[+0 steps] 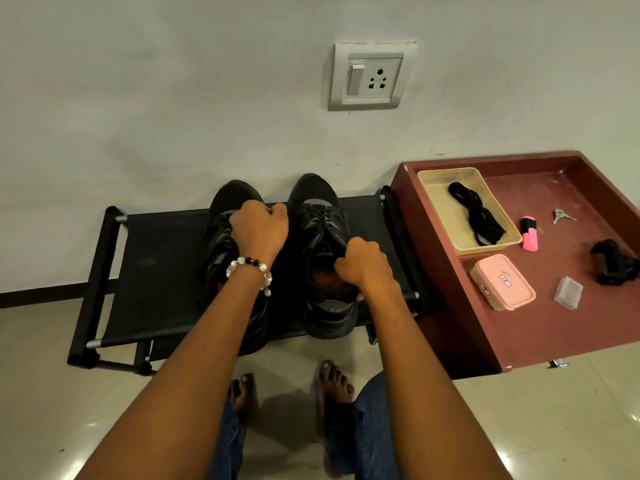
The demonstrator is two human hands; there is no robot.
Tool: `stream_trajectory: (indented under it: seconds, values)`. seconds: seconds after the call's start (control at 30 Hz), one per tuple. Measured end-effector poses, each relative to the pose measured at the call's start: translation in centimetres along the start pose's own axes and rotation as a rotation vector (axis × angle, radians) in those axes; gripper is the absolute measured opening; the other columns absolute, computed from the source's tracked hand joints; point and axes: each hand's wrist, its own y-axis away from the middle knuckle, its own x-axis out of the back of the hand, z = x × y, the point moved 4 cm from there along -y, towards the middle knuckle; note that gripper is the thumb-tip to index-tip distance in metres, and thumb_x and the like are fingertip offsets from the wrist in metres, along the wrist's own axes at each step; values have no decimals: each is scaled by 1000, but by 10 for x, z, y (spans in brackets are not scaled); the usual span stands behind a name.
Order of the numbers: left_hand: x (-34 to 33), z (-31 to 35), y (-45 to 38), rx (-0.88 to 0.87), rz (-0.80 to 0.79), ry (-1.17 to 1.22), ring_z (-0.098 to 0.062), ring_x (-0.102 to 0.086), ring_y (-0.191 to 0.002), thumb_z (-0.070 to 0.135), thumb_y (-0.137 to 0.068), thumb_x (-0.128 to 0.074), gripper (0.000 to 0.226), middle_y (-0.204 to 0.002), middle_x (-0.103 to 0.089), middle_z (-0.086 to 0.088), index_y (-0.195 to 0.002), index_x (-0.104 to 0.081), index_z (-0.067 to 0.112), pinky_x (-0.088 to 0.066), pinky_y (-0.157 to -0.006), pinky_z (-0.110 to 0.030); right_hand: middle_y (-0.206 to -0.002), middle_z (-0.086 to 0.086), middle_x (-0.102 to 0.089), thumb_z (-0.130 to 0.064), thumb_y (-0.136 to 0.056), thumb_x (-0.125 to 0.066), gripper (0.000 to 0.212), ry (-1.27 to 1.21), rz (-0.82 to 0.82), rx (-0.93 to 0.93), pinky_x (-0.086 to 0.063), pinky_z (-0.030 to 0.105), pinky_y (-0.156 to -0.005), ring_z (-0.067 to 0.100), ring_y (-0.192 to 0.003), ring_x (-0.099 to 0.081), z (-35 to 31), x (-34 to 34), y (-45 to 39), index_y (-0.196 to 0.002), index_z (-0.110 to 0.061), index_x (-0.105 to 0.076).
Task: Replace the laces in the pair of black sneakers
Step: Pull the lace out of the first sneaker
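Bare feet (291, 393) at six o'clock; left hand (258, 230) grips left black sneaker (221, 258), right hand (363, 265) pinches right black sneaker's (325, 237) collar. Probably starting: old laces must come out; coiled black replacement laces (479, 216) wait at two o'clock.

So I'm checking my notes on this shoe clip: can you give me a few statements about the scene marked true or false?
1. Both sneakers sit on the black rack. True.
2. The spare black laces lie in the pink box. False: they lie in the clear tray.
3. The left hand is on the left sneaker. True.
4. The right sneaker has no laces. False: it is still laced.
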Motion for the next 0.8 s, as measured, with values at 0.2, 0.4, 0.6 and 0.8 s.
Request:
stream_trajectory:
  seconds: [0.2, 0.4, 0.6, 0.8]
  values:
    - [11, 21, 15, -251, 136, -475, -37, -52, -111, 20, -91, -55, 36, -125, -52, -21, -119, -57, -2, -47, -91, -44, -127, 14, -45, -24, -90, -61, 55, -67, 215, 245, -48, 45, -88, 37, -113, -51, -11, 6, -11, -140, -18, -40]
    - [-18, 13, 52, -260, -504, -503, -26, -62, -78, 34, -88, -63, 28, -89, -64, -9, -92, -60, 7, -50, -68, -35, -122, 9, -52, -5, -89, -57, 42, 52, 313, 443, -48, 36, -83, 29, -111, -50, -23, 8, -13, -128, -17, -61]
    - [-35, -1, 57, -137, -441, -481, -34, -59, -96, 26, -97, -49, 20, -105, -59, -14, -99, -53, 6, -40, -69, -33, -119, 7, -58, -12, -90, -63, 33, 58, 385, 412, -45, 31, -80, 26, -106, -57, -26, 9, -12, -123, -16, -64]
    - [-41, -11, 58, 11, -359, -346, -39, -57, -103, 30, -98, -41, 32, -117, -57, -18, -116, -51, 5, -40, -70, -37, -106, 4, -64, -21, -94, -58, 17, 63, 492, 369, -44, 32, -68, 27, -94, -62, -33, 8, -8, -108, -15, -65]
